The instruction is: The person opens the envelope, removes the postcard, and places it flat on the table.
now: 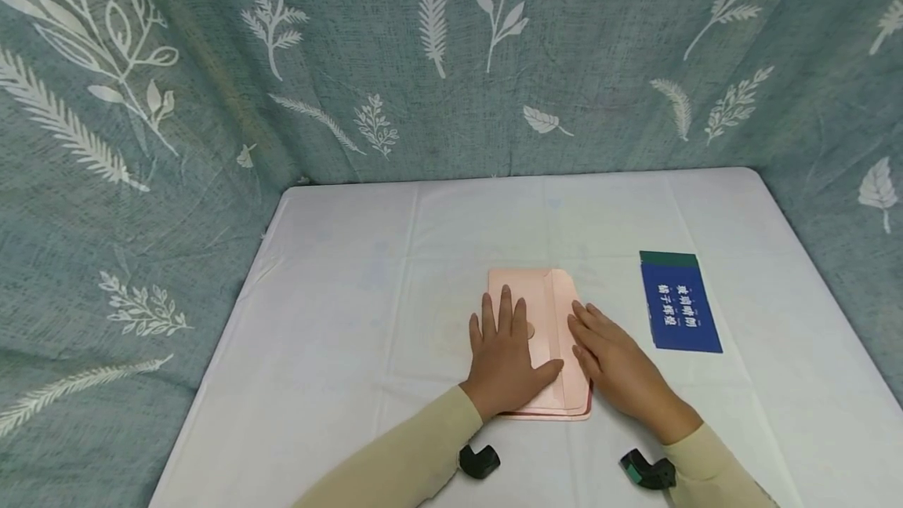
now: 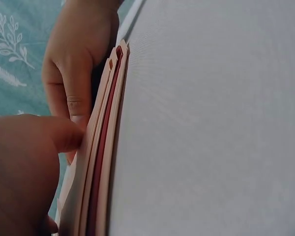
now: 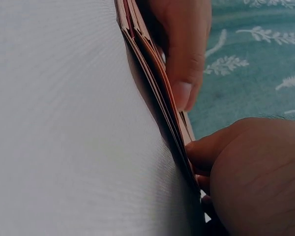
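Observation:
A stack of pale pink envelopes [image 1: 564,304] lies on the table, its flap side up with a small round closure [image 1: 531,330]. Seen edge-on in the left wrist view, several pink layers [image 2: 113,105] have a dark red one among them. My left hand [image 1: 504,363] rests flat on top, fingers spread and thumb reaching across the flap. Along the stack's right edge, my right hand [image 1: 624,371] touches the side with its fingers nearly straight. The right wrist view shows the layers [image 3: 150,66] slightly fanned at the edge; some of my right fingertips are hidden there.
A dark blue card or booklet [image 1: 680,308] with white characters and a green band lies to the right of the stack. The table [image 1: 339,296] has a white cloth. Blue-green leaf-patterned curtains [image 1: 451,116] stand behind and at both sides. Each wrist carries a black device [image 1: 480,462].

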The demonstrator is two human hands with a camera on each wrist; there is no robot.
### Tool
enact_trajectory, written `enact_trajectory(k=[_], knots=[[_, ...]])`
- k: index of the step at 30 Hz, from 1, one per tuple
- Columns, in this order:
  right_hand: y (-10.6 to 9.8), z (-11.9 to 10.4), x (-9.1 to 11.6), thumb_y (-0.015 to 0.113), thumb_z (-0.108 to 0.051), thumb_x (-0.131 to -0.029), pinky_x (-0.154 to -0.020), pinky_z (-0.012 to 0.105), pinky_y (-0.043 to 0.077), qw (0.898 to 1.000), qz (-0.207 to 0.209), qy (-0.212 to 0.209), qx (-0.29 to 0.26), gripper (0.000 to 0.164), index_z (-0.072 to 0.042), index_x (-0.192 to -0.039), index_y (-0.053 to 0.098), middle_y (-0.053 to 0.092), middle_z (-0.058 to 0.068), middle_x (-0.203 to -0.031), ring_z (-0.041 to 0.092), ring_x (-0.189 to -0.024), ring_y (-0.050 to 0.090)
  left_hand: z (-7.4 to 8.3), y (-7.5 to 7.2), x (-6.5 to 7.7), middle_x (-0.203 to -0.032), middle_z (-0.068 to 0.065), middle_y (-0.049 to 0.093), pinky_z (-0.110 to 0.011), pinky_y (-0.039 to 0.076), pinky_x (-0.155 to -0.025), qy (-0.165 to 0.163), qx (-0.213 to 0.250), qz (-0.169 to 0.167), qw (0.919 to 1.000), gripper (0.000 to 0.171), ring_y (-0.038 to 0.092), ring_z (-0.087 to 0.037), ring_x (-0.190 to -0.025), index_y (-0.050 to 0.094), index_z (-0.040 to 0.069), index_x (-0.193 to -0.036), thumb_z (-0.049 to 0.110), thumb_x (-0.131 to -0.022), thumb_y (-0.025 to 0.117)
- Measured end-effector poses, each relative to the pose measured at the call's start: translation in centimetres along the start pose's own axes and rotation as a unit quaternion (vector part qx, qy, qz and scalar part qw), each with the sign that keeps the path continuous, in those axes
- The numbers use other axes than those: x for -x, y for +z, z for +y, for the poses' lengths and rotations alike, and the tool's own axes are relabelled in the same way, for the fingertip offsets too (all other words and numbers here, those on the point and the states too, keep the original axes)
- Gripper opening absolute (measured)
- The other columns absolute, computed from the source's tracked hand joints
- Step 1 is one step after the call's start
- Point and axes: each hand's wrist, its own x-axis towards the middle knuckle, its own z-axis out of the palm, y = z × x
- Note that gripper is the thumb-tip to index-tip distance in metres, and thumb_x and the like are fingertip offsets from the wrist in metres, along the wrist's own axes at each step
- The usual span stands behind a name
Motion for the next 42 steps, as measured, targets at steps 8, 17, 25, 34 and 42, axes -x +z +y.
enact_trajectory(k=[8,17,25,34,42], knots=[[0.02,0.11,-0.05,0.066,-0.010,-0.108,-0.121,0.060,0.032,1.000,-0.003,0.000,-0.003,0.051,0.006,-0.155,0.054,0.041,0.018,-0.169,0.041,-0.157,0.034,0.24,-0.21,-0.17,-0.179,-0.024,0.005,-0.077,0.006,-0.120,0.001,0.059,0.026,0.9979,0.087,-0.005,-0.053,-0.161,0.036,-0.001,-0.164,0.041,-0.096,0.070],[-0.03,0.18,-0.05,0.065,-0.011,-0.109,-0.121,0.061,0.031,1.000,-0.008,0.004,-0.013,0.051,0.005,-0.155,0.054,0.040,0.018,-0.169,0.041,-0.157,0.033,0.24,-0.27,-0.29,-0.179,-0.023,0.006,-0.085,-0.001,-0.113,0.025,0.140,0.050,0.9886,0.061,-0.007,-0.062,-0.156,0.059,0.016,-0.153,0.026,-0.092,0.064],[-0.10,0.14,0.02,0.065,-0.011,-0.109,-0.120,0.062,0.033,1.000,-0.002,0.001,-0.014,0.049,0.005,-0.155,0.056,0.042,0.018,-0.169,0.042,-0.157,0.034,0.00,-0.34,-0.37,-0.180,-0.020,0.004,-0.089,0.002,-0.110,0.047,0.137,0.046,0.9883,0.046,-0.007,-0.066,-0.154,0.075,0.028,-0.138,0.027,-0.095,0.059],[0.13,0.29,-0.05,0.066,-0.011,-0.109,-0.120,0.062,0.033,1.000,-0.002,-0.001,-0.018,0.050,0.004,-0.155,0.055,0.042,0.017,-0.169,0.042,-0.157,0.033,-0.29,-0.32,-0.37,-0.180,-0.022,0.002,-0.090,0.004,-0.109,0.051,0.133,0.036,0.9891,0.036,-0.007,-0.067,-0.154,0.069,0.027,-0.128,0.036,-0.093,0.074],[-0.02,0.27,0.00,0.065,-0.012,-0.109,-0.121,0.062,0.032,1.000,0.000,0.000,-0.021,0.050,0.004,-0.156,0.055,0.042,0.017,-0.169,0.041,-0.157,0.033,-0.53,-0.59,-0.40,-0.180,-0.021,0.005,-0.089,0.000,-0.110,0.054,0.177,0.041,0.9819,0.038,-0.008,-0.065,-0.155,0.067,0.026,-0.129,0.031,-0.091,0.070]])
